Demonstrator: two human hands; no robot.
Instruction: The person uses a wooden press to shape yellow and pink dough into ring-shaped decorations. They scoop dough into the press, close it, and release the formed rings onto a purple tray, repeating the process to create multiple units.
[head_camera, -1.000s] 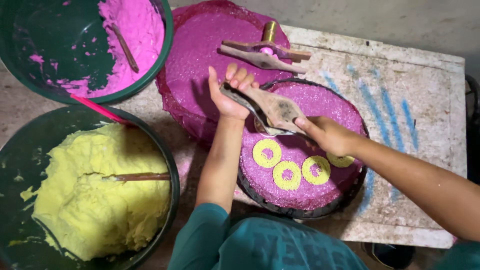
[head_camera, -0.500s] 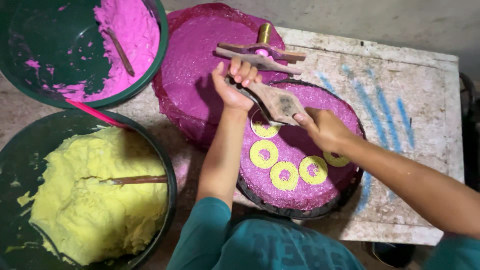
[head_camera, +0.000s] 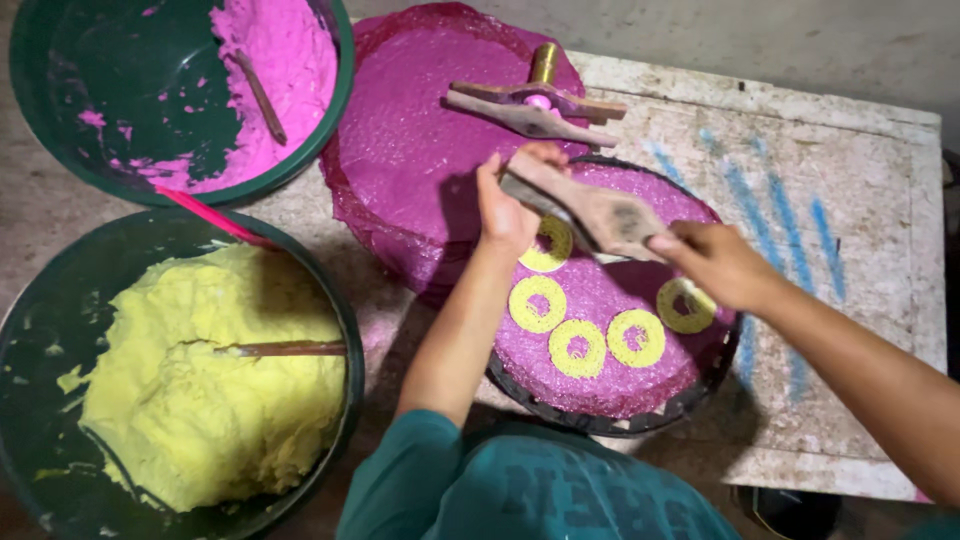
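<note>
Item: wooden dough press (head_camera: 590, 210), a hand tool with two flat arm-like handles and a barrel largely hidden under the wood.

Location: held over the round black tray (head_camera: 600, 420), which is covered by a pink mesh sheet (head_camera: 610, 290); the tray sits on a worn white table (head_camera: 850, 200).

Grip: left hand (head_camera: 505, 210) curls closed around the near-left handle end; right hand (head_camera: 715, 262) clasps the far-right handle end, fingers wrapped under it. Both hands hold the press, neither is spread.

Orientation: long axis runs from upper left to lower right across the tray, slightly tilted, the right end nearer the onlooker. The barrel appears to point downward at the sheet, though its mouth is hidden.

Handling, as judged: rigid, moderately heavy wood; likely greasy or dough-smeared, so a full-palm hold at the two handle ends seems soundest. The output is the fragile part.

Product: five yellow dough rings (head_camera: 578, 347) lie on the mesh sheet in a curved row, near one another but apart; soft, easily deformed, not to be touched.

Nearby: second wooden press (head_camera: 535, 105) with brass barrel resting on another pink sheet; green basin of yellow dough (head_camera: 200, 390) with a stick; green basin of pink dough (head_camera: 275, 70).
</note>
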